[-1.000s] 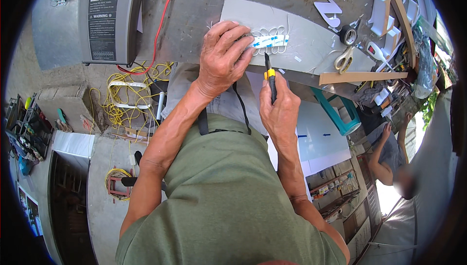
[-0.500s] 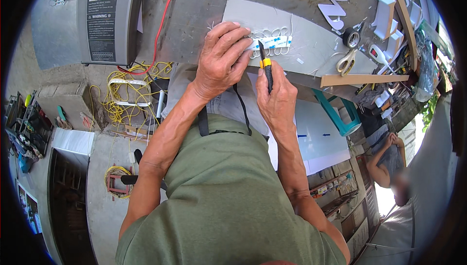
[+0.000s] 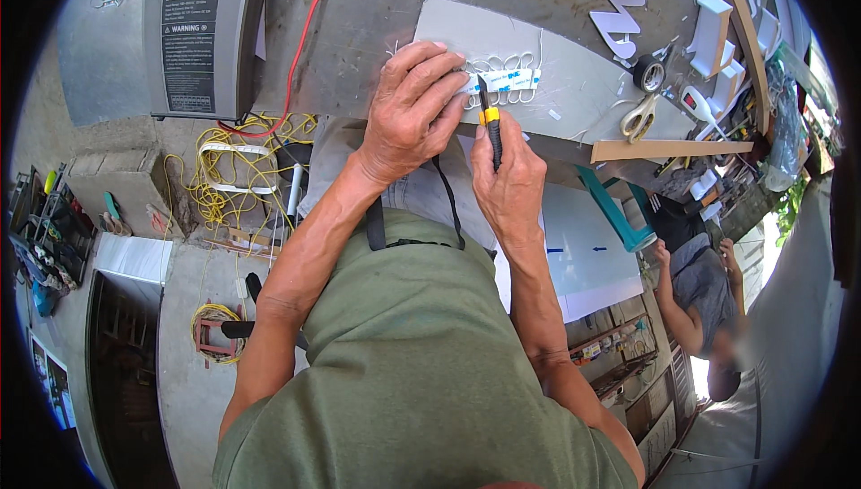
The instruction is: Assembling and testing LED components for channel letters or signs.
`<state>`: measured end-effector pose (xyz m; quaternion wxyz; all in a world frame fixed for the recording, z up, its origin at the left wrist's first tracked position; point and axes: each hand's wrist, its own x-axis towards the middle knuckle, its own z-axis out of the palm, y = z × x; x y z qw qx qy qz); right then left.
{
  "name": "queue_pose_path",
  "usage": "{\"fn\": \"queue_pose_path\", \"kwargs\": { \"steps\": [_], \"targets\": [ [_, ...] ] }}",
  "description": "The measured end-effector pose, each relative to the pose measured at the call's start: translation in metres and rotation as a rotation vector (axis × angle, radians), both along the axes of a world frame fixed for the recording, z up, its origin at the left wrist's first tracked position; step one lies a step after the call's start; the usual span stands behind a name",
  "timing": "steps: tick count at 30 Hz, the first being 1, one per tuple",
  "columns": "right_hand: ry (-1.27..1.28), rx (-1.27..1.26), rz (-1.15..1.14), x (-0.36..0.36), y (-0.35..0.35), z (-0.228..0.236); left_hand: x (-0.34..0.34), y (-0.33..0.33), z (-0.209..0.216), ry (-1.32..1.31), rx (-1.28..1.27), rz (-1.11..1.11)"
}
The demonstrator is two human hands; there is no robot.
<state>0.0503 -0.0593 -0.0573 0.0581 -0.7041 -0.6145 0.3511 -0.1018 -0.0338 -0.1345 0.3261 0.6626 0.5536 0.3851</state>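
My right hand (image 3: 511, 170) is wrapped round a utility knife (image 3: 491, 127) with a black-and-yellow handle. Its dark blade points away from me, with the tip over a flat row of wired pieces (image 3: 516, 82) that has white-and-blue backing on top and looped white wires along both sides. At the row's left end, the bent fingers of my left hand (image 3: 413, 103) hold it down, hiding that part. Underneath lies a light grey sheet (image 3: 448, 27) on the metal worktable (image 3: 377, 4). I cannot tell whether the blade touches the backing.
A power supply box (image 3: 193, 40) and red cable (image 3: 305, 31) are at left. To the right are scissors (image 3: 639, 119), a black tape roll (image 3: 647, 74), white cut-out shapes (image 3: 616, 21) and a brown strip (image 3: 673, 150). Beyond a teal stool (image 3: 619, 211) is another person (image 3: 704, 283).
My hands, the knife and the wired row stay almost where they were. At right, the other person's hands have moved apart and the body has shifted.
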Motion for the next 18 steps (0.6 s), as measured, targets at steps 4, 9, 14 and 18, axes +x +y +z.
{"fn": "queue_pose_path", "kwargs": {
  "steps": [4,9,14,18],
  "targets": [
    [0.01,0.006,-0.021,0.0008,-0.0023,-0.0005,0.0008,0.0013,0.001,0.005,-0.005,-0.002],
    [0.007,0.018,-0.007,-0.0001,-0.0015,-0.0007,0.0004,0.0011,0.0019,0.017,0.013,-0.001],
    [0.003,0.016,-0.005,0.0,-0.0004,-0.0001,0.0012,0.0011,0.0014,0.017,0.016,0.0],
    [0.005,0.03,-0.006,0.0008,-0.0024,-0.0011,0.002,0.001,0.001,0.019,0.02,-0.002]
  ]
}}
